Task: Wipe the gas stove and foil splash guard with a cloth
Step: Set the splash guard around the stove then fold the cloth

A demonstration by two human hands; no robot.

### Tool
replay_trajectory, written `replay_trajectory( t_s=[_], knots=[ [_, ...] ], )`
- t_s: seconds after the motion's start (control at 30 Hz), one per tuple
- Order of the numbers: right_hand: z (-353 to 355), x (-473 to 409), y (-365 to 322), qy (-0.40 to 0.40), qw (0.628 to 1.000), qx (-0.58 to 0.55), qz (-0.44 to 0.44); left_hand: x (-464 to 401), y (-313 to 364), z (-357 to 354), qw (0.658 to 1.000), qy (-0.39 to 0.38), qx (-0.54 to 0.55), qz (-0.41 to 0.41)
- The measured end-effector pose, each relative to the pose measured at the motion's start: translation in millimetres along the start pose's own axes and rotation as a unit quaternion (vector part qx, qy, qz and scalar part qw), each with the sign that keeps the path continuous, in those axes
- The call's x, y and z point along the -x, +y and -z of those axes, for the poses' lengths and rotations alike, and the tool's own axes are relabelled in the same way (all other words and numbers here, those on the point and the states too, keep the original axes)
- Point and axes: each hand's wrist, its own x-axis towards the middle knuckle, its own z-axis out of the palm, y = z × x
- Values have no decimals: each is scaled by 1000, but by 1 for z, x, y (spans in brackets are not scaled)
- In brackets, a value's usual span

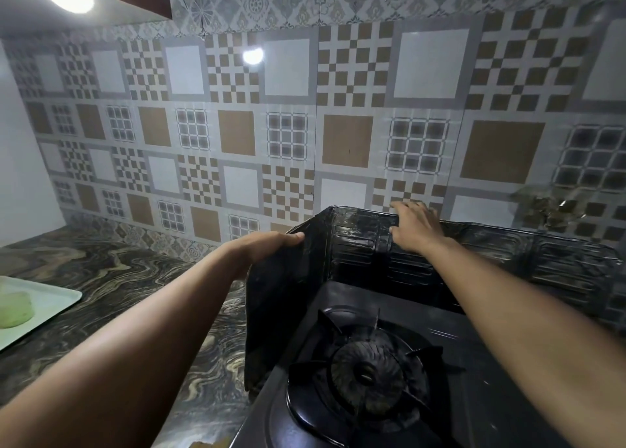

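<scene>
A dark foil splash guard [355, 244] stands folded around the back and left side of a black gas stove [474, 363]. My left hand [271, 244] grips the top edge of the guard's left panel. My right hand [415, 227] is closed over the top edge of the back panel, fingers behind it. The stove's left burner [367, 368] with its pan support lies below both arms. No cloth is in either hand.
A marbled dark counter [135, 295] runs to the left. A white tray [50, 305] with a pale green lump [15, 309] sits at its left edge. A patterned tiled wall [305, 126] rises behind the guard.
</scene>
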Motion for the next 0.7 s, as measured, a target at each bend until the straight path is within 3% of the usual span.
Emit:
replay_trajectory(
  t_s=[0.47, 0.7],
  knots=[
    [5, 32, -38, -45, 997, -61, 24, 27, -11, 16, 996, 81, -5, 21],
    [22, 90, -56, -77, 993, -90, 16, 59, -54, 10, 979, 195, 54, 7]
  ],
)
